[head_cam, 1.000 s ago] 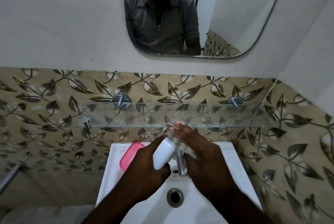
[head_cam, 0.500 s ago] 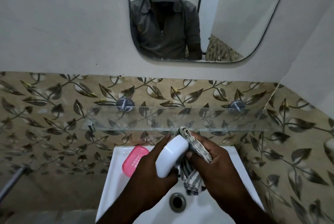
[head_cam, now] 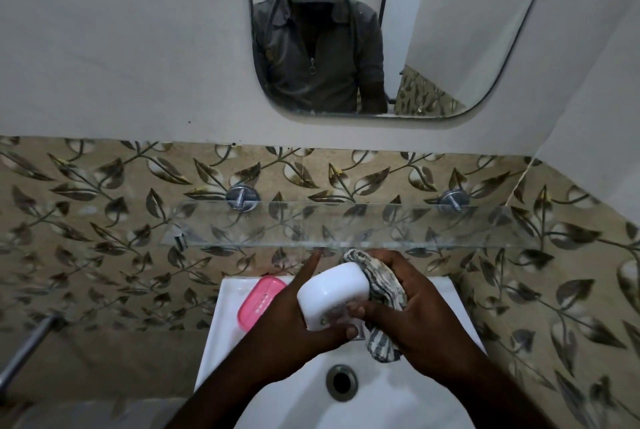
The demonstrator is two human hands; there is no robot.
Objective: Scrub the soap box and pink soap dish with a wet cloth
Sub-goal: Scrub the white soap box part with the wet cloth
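Soap box (head_cam: 332, 293) white, held above sink (head_cam: 225, 307), left hand (head_cam: 291, 328) fingers gripping it, index raised, right hand (head_cam: 422, 318) fingers clutching striped cloth (head_cam: 381, 286) pressed against box's right side, pink dish (head_cam: 259, 300) on sink's back-left rim, beside left hand

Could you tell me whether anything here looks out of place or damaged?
Nothing looks spilled or damaged. The pink soap dish lies slanted on the left rim of the sink; the left hand holds the soap box, the right hand the cloth.

Glass shelf (head_cam: 346, 226) juts over the sink (head_cam: 398, 401) rim behind; pink soap dish (head_cam: 260, 300) blocks its left ledge
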